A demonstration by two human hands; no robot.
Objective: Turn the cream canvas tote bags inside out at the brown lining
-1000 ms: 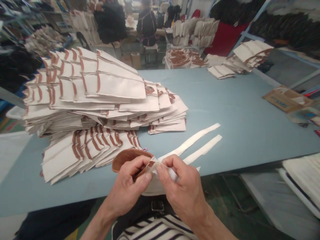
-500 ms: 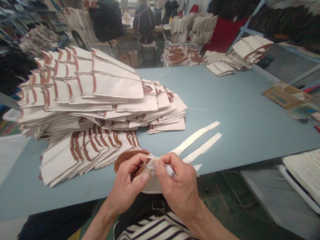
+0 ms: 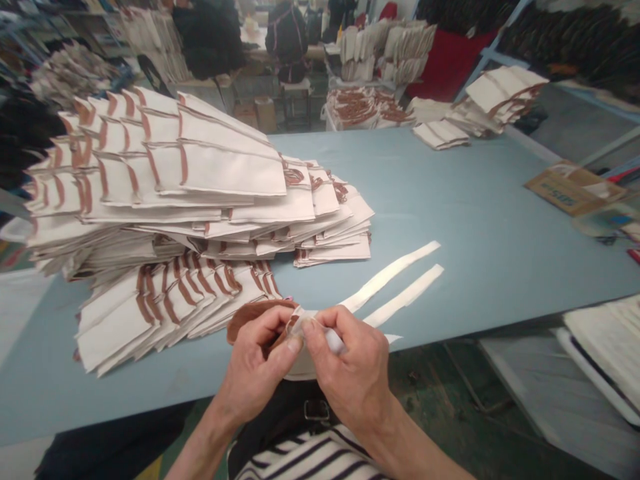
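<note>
At the table's near edge, my left hand (image 3: 257,363) pinches a cream cloth piece with brown trim (image 3: 257,313); the brown part curves out behind my fingers. My right hand (image 3: 347,357) is closed on a thin white strip (image 3: 310,323), and the thumbs of both hands nearly meet over it. Where the strip meets the cloth is mostly covered by my fingers. Beyond my right hand, two cream strips (image 3: 395,273) lie side by side on the table, and a small white tip (image 3: 393,338) pokes out beside the hand.
A tall heap of cream cloth pieces with brown edging (image 3: 225,167) covers the left of the blue-green table (image 3: 475,220). A lower fanned row (image 3: 120,313) lies in front. A cardboard box (image 3: 565,190) sits at the right, and more cloth (image 3: 440,133) at the far edge.
My right hand has shifted slightly left, closer to my left hand. Both hands keep their pinch on the cloth and strip. The view has turned very slightly.
</note>
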